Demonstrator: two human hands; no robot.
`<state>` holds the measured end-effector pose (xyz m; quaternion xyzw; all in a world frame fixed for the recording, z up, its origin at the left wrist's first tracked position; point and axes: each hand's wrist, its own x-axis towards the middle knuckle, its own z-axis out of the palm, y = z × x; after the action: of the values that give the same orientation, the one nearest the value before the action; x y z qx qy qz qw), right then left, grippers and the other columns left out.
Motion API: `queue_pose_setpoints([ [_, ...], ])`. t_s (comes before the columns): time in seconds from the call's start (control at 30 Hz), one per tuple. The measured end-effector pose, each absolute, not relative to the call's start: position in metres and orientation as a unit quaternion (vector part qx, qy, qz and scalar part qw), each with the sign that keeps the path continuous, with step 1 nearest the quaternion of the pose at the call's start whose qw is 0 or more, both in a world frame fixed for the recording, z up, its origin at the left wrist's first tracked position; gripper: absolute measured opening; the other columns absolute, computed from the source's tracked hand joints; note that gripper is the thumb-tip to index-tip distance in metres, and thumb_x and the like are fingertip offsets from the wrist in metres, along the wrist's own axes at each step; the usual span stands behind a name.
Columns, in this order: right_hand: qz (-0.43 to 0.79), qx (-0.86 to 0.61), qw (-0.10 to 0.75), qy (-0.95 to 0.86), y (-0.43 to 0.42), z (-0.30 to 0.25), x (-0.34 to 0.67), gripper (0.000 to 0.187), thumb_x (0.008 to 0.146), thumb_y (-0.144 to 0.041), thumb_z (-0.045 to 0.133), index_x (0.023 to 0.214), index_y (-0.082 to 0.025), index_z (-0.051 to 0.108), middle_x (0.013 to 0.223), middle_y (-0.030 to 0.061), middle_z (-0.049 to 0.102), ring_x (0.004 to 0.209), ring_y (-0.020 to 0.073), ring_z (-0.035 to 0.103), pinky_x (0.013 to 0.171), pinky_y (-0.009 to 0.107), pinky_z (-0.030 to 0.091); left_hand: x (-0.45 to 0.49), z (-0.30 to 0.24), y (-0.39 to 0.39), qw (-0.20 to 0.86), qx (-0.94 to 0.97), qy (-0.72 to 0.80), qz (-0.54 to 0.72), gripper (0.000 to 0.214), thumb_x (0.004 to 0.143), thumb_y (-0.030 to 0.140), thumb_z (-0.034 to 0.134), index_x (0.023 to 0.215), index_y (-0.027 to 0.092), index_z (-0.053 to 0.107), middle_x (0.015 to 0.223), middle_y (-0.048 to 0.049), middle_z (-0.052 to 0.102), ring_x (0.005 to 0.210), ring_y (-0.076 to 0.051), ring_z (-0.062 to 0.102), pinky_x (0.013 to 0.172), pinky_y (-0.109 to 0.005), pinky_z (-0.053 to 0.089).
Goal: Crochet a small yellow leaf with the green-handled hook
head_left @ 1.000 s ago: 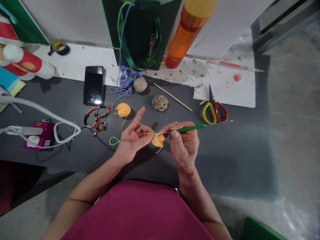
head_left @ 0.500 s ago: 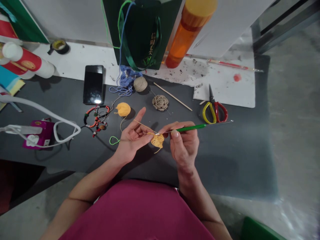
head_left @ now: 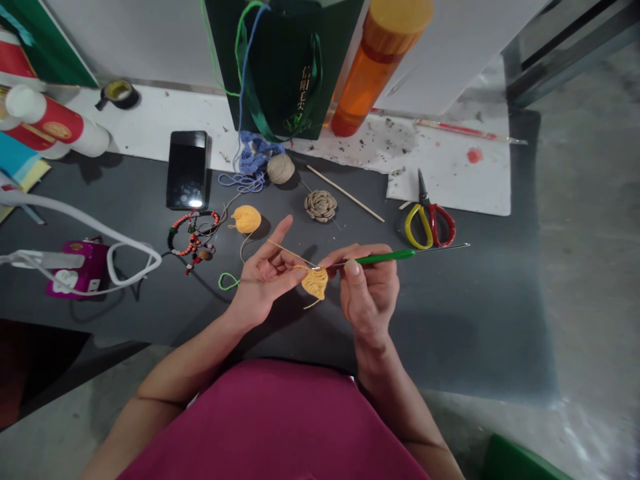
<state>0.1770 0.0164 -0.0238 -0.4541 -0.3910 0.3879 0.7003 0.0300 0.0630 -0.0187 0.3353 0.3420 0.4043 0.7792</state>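
So the left hand (head_left: 261,283) is pinching a small yellow crochet piece (head_left: 315,285) between thumb and fingers, index finger sticking up, with a yellow strand (head_left: 293,253) running straight from that finger down to the work. The right hand (head_left: 371,290) has a green-handled hook (head_left: 385,257) gripped pen-style, its metal tip right at the top edge of the piece. Both hands are above the near part of the dark worktop (head_left: 480,313), close together, and the piece sits between them with a short tail hanging off its bottom. A yellow yarn ball (head_left: 247,219) is just past the left hand, a beige crocheted flower (head_left: 321,206) lies beyond the piece, and red-and-yellow scissors (head_left: 425,193) are off past the right hand.
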Motion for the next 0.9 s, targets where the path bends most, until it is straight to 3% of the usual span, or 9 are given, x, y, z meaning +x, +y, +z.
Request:
queue_pose_setpoints([
  [0.2, 0.381, -0.476, 0.684, -0.401, 0.0157, -0.0249, 0.1780, 0.011, 0.099, -0.036, 0.066, 0.098, -0.028, 0.058, 0.083, -0.0031, 0.079, 0.072, 0.0140, 0.074, 0.064, 0.029, 0.058, 0.0291, -0.0180, 0.0625, 0.777, 0.343, 0.347, 0.398, 0.101, 0.077, 0.026, 0.089, 0.163, 0.031, 0.038, 0.078, 0.0050, 0.073, 0.072, -0.011, 0.069, 0.076, -0.024, 0.057],
  [0.53, 0.319, -0.496, 0.673, -0.447, 0.0146, -0.0215, 0.1757, 0.008, 0.098, -0.034, 0.065, 0.097, -0.028, 0.060, 0.083, -0.0019, 0.078, 0.071, 0.0147, 0.073, 0.063, 0.030, 0.060, 0.0283, -0.0212, 0.0626, 0.766, 0.348, 0.354, 0.408, 0.091, 0.077, 0.025, 0.089, 0.158, 0.029, 0.047, 0.079, 0.0038, 0.074, 0.072, -0.010, 0.067, 0.074, -0.023, 0.056],
  [0.9, 0.394, -0.467, 0.701, -0.368, 0.0183, -0.0238, 0.1714, 0.012, 0.096, -0.036, 0.069, 0.096, -0.027, 0.061, 0.083, -0.0030, 0.078, 0.075, 0.0141, 0.074, 0.070, 0.030, 0.063, 0.0301, -0.0188, 0.0618, 0.789, 0.346, 0.330, 0.385, 0.102, 0.074, 0.021, 0.091, 0.162, 0.034, 0.040, 0.076, 0.0067, 0.069, 0.073, -0.010, 0.064, 0.076, -0.022, 0.053],
])
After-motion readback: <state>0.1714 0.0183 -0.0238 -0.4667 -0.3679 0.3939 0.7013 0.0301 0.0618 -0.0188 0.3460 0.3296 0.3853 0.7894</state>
